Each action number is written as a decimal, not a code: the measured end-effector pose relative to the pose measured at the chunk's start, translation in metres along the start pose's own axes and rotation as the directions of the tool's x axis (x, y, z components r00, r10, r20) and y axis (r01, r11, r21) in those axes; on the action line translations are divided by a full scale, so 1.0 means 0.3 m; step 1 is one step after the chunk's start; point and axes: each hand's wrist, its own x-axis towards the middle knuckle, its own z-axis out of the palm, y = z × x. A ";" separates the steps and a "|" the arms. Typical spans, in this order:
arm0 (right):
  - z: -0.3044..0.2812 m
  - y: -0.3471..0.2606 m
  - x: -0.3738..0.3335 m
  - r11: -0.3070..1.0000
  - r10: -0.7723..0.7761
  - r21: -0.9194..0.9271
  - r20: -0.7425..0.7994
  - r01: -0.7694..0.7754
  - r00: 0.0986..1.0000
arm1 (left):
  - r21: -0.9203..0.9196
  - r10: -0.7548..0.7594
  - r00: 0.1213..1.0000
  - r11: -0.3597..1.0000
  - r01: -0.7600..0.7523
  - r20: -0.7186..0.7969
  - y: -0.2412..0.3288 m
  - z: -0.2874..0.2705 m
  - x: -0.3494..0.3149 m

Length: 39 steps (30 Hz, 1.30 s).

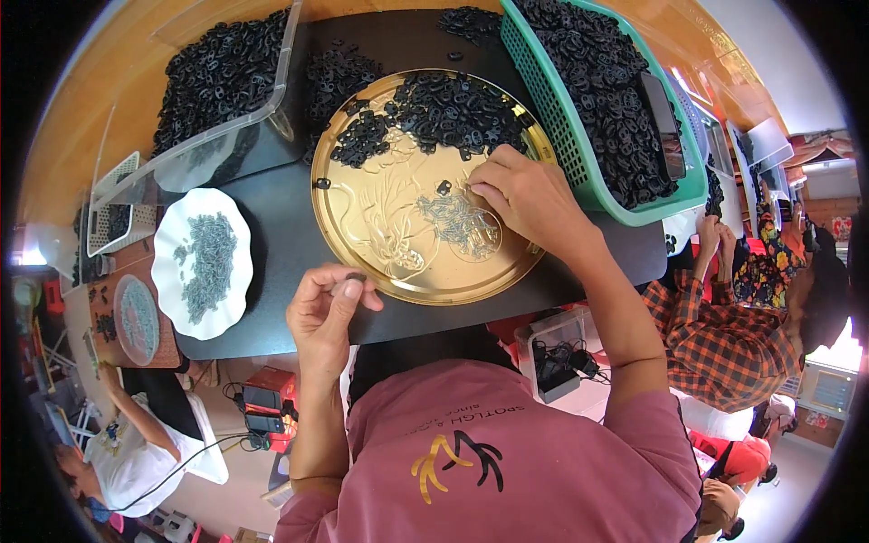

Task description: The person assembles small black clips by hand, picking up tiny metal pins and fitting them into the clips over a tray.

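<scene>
My left hand (324,312) is at the near edge of a round gold tray (348,213), thumb and forefinger pinched on a small black plastic piece (356,276). Over the right part of the tray is my right hand (525,195), its thumb and fingertips pressed together; whatever they hold is too small or hidden to make out. Just left of and below those fingertips lies a loose heap of thin silvery metal pins (462,224). One black piece (444,187) rests at the heap's upper edge. A pile of similar black pieces (462,113) covers the tray's far side.
A clear bin (288,68) of black pieces stands far left, a green basket (534,77) of them far right with a phone (663,127) on top. A white scalloped plate (237,294) of metal pins is left of the tray. Co-workers sit at both sides.
</scene>
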 end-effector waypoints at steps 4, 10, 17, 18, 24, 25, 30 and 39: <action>-0.008 0.000 0.006 1.000 0.025 -0.011 0.013 -0.025 1.000 | -0.002 -0.004 1.000 1.000 0.004 -0.002 0.001 0.000 0.000; 0.003 0.003 0.013 0.998 0.051 0.044 -0.038 -0.049 0.998 | -0.009 -0.005 1.000 1.000 0.005 0.000 0.003 0.002 0.000; 0.002 0.016 0.038 0.974 0.221 0.046 0.027 -0.222 0.975 | -0.003 -0.033 0.999 0.999 0.033 -0.014 0.018 0.012 -0.008; -0.003 0.014 0.040 0.971 0.238 0.021 0.045 -0.239 0.970 | -0.003 -0.047 0.999 0.999 0.047 -0.015 0.023 0.016 -0.012; 0.007 0.020 0.055 0.975 0.221 -0.040 0.077 -0.219 0.972 | -0.029 -0.072 0.997 0.997 0.073 0.009 0.042 0.041 -0.027; 0.004 0.016 0.056 0.975 0.221 -0.040 0.075 -0.218 0.972 | -0.046 -0.074 0.997 0.996 0.075 0.020 0.043 0.046 -0.027; 0.005 0.010 0.059 0.988 0.077 -0.143 0.121 -0.059 0.990 | -0.075 -0.121 0.992 0.990 0.124 0.033 0.050 0.076 -0.021; 0.010 -0.002 0.070 0.997 0.030 -0.076 0.155 -0.019 0.987 | -0.140 -0.209 0.976 0.966 0.216 0.068 0.035 0.118 -0.003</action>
